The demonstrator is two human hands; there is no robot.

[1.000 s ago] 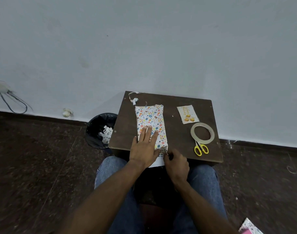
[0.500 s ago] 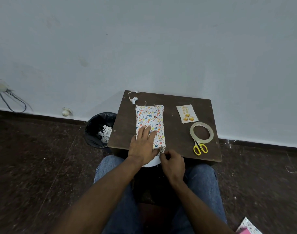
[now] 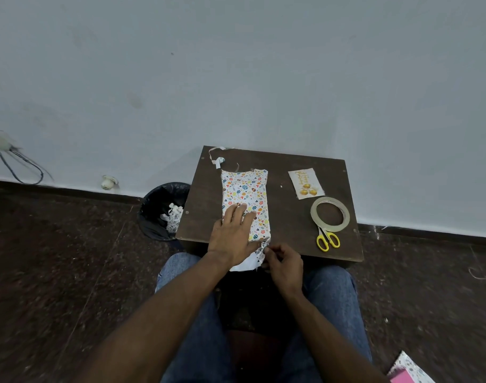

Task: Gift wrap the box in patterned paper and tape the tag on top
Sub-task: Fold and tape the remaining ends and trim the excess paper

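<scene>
Change since a second ago: left hand (image 3: 232,239) slid slightly back toward the near end of the paper-wrapped flat rectangular box (image 3: 246,201), fingers straight, pressing it flat to the dark brown wooden table (image 3: 286,217). Right hand (image 3: 284,262) has closed its grip on the loose white-backed end flap of patterned paper (image 3: 254,258) just right of the left wrist, and the flap now looks bunched and lifted instead of lying flat. My read: near-end fold is in progress and not taped.

Right of and beyond the right-hand grip:
- clear tape roll (image 3: 330,215)
- yellow-handled scissors (image 3: 328,240)
- cream printed card tag (image 3: 306,183), untouched

Paper scraps (image 3: 218,158) at the far corner. Black bin (image 3: 164,211) left of the table, pale blue wall (image 3: 236,78), dark speckled floor (image 3: 56,272).
</scene>
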